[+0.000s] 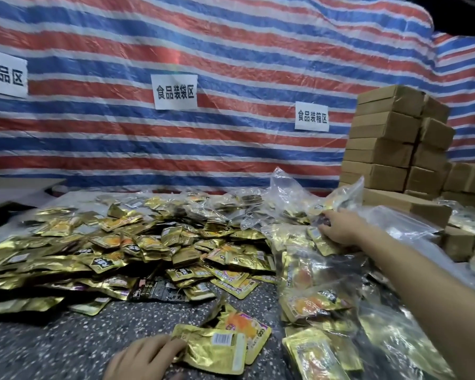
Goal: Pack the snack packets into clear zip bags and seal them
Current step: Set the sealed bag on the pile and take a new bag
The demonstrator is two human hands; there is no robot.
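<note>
Where the snack packets lie: a big heap of shiny gold foil snack packets (126, 242) covers the left and middle of the frame, on a grey speckled table top (61, 341).
Left hand: at the bottom middle, the left hand (146, 357) has its fingers (173, 345) bent onto the left edge of one gold packet with a white barcode sticker (214, 349), and it holds that edge.
Packet under it: another gold packet with an orange picture (250, 325) lies partly under the held one, touching it.
Right hand: the right hand (340, 226) is at the middle right, with its arm stretched out from the lower right corner. Its fingers (322, 215) curl down on a clear plastic zip bag (343, 193) with packets inside and grip it. That part is a bit blurry.
Filled bags: more clear bags stuffed with gold packets (318, 292) lie at the lower right, under the arm, touching each other.
Boxes: a tall stack of brown cardboard boxes (387, 138) stands at the upper right, behind the bags.
Wall: a red, white and blue striped plastic sheet (231, 50) fills the top of the frame.
Signs: three white paper signs with black writing (174, 91) hang on the sheet, at the far left, in the middle and near the boxes.
</note>
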